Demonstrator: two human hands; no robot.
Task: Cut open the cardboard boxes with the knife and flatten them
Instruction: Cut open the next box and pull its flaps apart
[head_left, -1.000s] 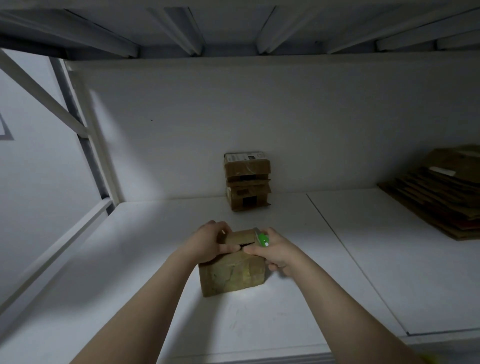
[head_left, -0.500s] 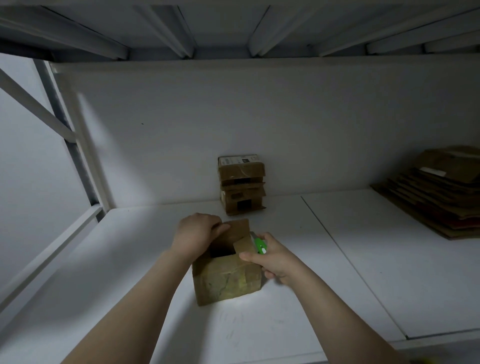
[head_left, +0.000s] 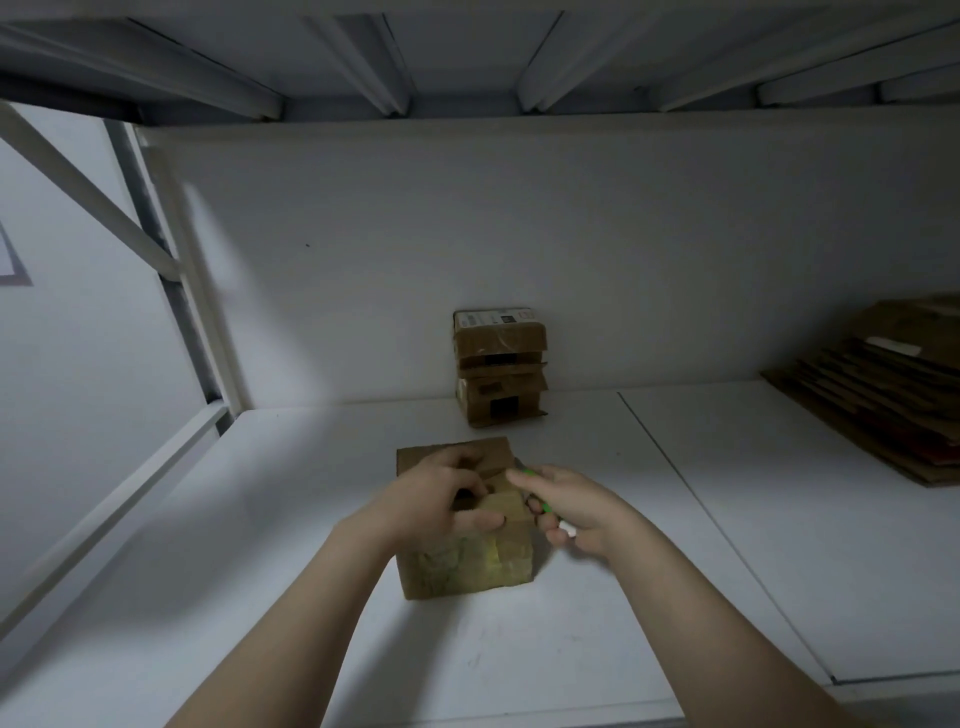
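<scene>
At frame centre, our left hand (head_left: 441, 499) is gripping a top flap of the cardboard box (head_left: 467, 569), while our right hand (head_left: 576, 512) is clutching the green knife (head_left: 545, 506).

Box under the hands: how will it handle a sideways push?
Likely slides, not rolls: the box sits flat on the shelf. Probably light and soft-walled: small, top flaps open. The left hand gripping its top would steady it.
</scene>
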